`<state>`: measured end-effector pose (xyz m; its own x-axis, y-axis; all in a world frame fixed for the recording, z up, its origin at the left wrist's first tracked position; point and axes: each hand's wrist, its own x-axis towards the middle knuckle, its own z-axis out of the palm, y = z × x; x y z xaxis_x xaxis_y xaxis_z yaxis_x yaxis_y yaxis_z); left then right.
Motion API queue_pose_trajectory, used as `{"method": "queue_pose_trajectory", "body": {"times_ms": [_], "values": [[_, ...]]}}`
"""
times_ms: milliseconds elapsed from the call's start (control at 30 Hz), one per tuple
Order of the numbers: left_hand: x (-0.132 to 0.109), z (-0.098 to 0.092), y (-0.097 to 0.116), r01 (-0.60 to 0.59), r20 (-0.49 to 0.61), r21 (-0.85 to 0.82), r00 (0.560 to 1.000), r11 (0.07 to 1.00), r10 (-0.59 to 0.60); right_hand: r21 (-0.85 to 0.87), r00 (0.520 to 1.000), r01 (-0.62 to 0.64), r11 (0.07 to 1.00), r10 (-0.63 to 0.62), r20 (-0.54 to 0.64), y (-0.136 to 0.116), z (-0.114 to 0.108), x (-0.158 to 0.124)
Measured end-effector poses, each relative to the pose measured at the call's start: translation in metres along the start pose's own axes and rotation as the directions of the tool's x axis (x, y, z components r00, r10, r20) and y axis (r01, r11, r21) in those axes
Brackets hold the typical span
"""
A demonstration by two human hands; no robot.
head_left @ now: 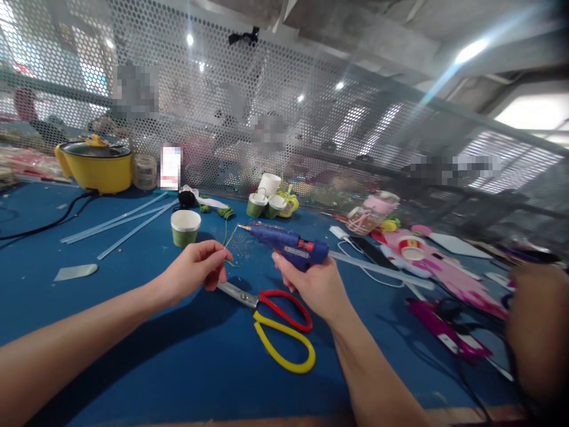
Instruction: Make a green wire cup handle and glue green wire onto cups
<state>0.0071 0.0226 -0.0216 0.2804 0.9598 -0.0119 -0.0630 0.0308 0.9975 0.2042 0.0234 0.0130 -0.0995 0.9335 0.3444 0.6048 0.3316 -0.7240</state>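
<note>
Two green paper cups [265,206] stand far back, a third green cup [185,228] shows its white inside nearer, and scissors [275,323] lie on the blue table [133,332] between the left hand [195,270], fingertips pinched on a thin green strand [232,263], and the right hand [313,284], closed around the blue glue gun [288,243].

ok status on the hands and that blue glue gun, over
Left hand pinching a thin green strand. Right hand gripping blue plastic glue gun, nozzle pointing left. Red-and-yellow-handled metal scissors lying below both hands.
</note>
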Motion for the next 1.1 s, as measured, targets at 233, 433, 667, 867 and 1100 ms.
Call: {"method": "queue_pose_trajectory", "body": {"times_ms": [233, 433, 667, 867, 1100], "values": [[0.001, -0.0011, -0.0011, -0.01, 0.002, -0.009, 1.0, 1.0, 0.01, -0.035, 0.999, 0.032, 0.999, -0.031, 0.031, 0.0013, -0.001, 0.0011], [0.0004, -0.0005, -0.0015, -0.015, 0.012, -0.002, 1.0, 1.0, 0.015, -0.022, 1.0, -0.022, 1.0, 0.022, -0.004, -0.0008, -0.001, 0.0007], [0.0002, -0.0007, -0.0013, -0.008, 0.025, 0.011, 1.0, 1.0, 0.008, -0.015, 0.998, -0.05, 0.999, 0.05, -0.024, -0.0013, -0.0019, 0.001], [-0.0004, -0.0006, -0.0012, -0.012, 0.014, 0.044, 1.0, 0.999, 0.011, -0.022, 0.999, -0.035, 0.999, 0.035, -0.009, -0.0008, -0.0016, 0.0011], [-0.0002, -0.0004, -0.0004, -0.017, -0.007, 0.042, 1.0, 0.999, 0.017, -0.008, 0.999, -0.029, 1.0, 0.029, 0.018, 0.0013, -0.0017, 0.0008]]}}
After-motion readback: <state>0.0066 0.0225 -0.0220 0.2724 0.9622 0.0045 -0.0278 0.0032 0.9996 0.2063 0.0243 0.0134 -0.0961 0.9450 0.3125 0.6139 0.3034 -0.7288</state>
